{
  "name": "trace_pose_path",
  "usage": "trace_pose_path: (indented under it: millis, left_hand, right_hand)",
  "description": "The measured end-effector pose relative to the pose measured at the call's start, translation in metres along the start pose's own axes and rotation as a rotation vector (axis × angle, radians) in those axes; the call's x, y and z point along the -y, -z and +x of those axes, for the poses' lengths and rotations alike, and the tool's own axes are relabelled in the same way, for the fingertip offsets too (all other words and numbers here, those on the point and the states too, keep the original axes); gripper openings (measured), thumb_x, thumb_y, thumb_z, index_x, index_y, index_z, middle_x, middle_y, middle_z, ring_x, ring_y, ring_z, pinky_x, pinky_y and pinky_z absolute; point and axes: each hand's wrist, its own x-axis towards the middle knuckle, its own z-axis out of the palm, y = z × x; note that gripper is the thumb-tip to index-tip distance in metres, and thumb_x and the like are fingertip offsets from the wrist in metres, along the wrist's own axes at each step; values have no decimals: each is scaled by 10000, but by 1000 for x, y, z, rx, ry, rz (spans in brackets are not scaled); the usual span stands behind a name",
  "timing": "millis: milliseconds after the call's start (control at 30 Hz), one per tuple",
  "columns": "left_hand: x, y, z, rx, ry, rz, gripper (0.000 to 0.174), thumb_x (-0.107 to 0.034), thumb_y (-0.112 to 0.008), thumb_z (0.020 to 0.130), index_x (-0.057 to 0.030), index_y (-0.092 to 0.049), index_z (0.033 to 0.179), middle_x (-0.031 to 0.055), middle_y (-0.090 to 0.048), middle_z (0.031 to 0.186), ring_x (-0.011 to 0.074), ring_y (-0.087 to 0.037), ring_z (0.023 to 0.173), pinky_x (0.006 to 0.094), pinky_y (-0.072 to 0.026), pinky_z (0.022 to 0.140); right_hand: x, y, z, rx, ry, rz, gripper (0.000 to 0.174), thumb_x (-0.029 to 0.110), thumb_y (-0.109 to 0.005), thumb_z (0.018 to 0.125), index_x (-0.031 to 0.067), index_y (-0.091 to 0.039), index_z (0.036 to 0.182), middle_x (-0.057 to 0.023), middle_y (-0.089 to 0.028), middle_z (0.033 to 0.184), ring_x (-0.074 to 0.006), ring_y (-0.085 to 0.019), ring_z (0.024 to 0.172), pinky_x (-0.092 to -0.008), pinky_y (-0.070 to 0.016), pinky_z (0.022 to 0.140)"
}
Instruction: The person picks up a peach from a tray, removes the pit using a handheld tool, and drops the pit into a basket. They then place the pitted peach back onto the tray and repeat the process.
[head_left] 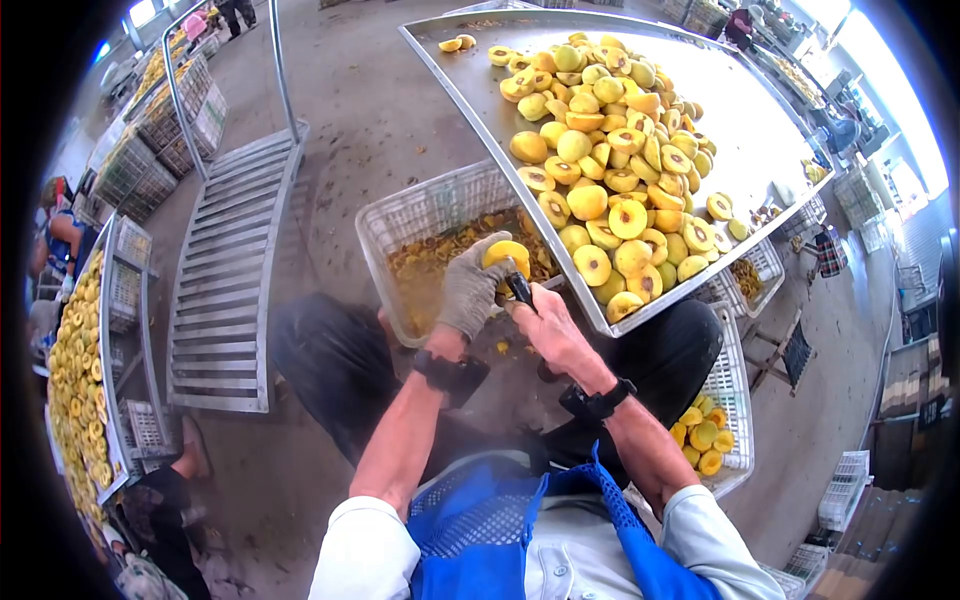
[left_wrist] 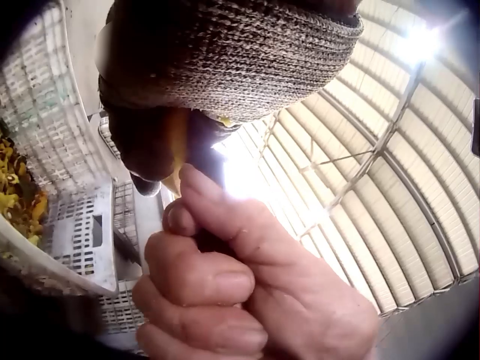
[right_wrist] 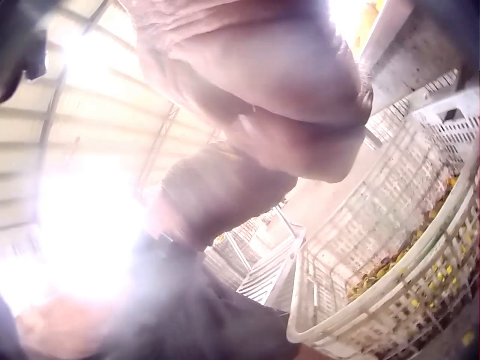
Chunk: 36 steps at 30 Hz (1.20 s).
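My left hand (head_left: 468, 288), in a grey knit glove, grips a yellow peach (head_left: 508, 254) whose cut-looking upper part shows beyond the fingers. Curled fingers of my bare right hand (head_left: 556, 332) hold a tool with a black handle (head_left: 520, 289), its tip up against the peach; its working end is hidden. From the left wrist view, the glove (left_wrist: 225, 67) hangs just above the right hand (left_wrist: 247, 281), thumb pressed forward. Both hands are over the near side of a white plastic crate (head_left: 372, 232) holding brown and yellow scraps (head_left: 430, 262).
A metal-topped table (head_left: 475, 100) with a raised rim bears a heap of halved peaches (head_left: 620, 170) at the front right. Another crate (head_left: 738, 400) with peaches stands beside my right knee. To the left is a slatted metal trolley (head_left: 228, 270). Farther left, peaches cover another table (head_left: 112, 350).
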Motion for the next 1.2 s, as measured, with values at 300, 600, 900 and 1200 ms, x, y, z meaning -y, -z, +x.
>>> trace_pose_path:
  millis: [300,600,900,1200]
  left_hand:
    - [4,20,2,93,63,-240,320,-92,-604,1014,-27,-639,1325,53,-720,1144,130,-677,985,259,-557,828]
    - [17,36,13,-330,39,-33,361,-94,-587,1020,-64,-613,1379,52,-714,1149,101,-655,818,243,-556,622]
    - [-34,-37,1,-27,-46,-236,352,-132,-599,1016,-49,-614,1358,75,-687,1146,142,-683,904,238,-586,605]
    - [-42,-156,0,375,-400,529,618,-211,-760,869,27,-536,1393,212,-658,1240,309,-618,1183,368,-487,1031]
  right_hand:
    - [-6,-3,5,371,-516,1146,233,211,-564,1046,136,-485,839,93,-369,609,-33,-328,440,-213,-270,390]
    - [-37,-19,32,140,-611,929,244,248,-569,1042,145,-480,839,88,-364,603,-42,-296,433,-226,-243,393]
    - [-55,-47,6,192,-599,1047,204,229,-623,1002,155,-460,904,93,-410,607,-39,-324,412,-230,-237,371]
    - [-109,-40,-10,365,-568,1135,197,313,-651,991,124,-600,1012,25,-574,741,-108,-551,559,-240,-393,458]
